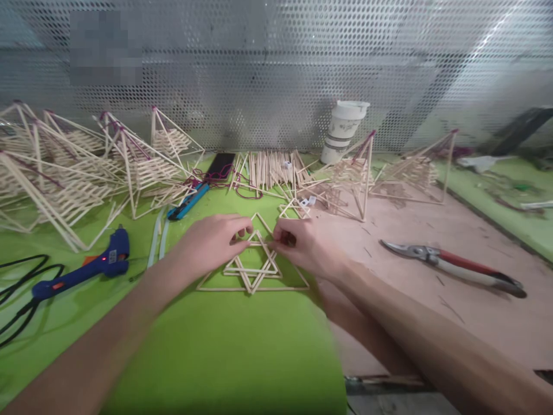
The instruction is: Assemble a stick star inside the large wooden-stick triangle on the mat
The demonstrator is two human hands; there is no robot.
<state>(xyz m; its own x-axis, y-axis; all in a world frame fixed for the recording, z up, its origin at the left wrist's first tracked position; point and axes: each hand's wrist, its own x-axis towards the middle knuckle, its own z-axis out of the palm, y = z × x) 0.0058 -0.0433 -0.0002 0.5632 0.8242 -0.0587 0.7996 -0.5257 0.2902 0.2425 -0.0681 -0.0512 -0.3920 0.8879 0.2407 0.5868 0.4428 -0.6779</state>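
A six-pointed star of thin wooden sticks lies in front of me, made of overlapping triangles. It rests inside a larger stick triangle on the green mat. My left hand is at the star's upper left corner, thumb and fingers curled in a pinch there. Opposite it, my right hand pinches the upper right corner with bent fingers. The fingers partly cover both of these corners. Just beyond my right hand sits a smaller stick shape.
Stick pyramid frames crowd the left, others stand right. A blue glue gun, cutter knife, stick pile, dark phone-like slab, white cup and red-and-white pruning shears lie around. Mesh panel rises behind.
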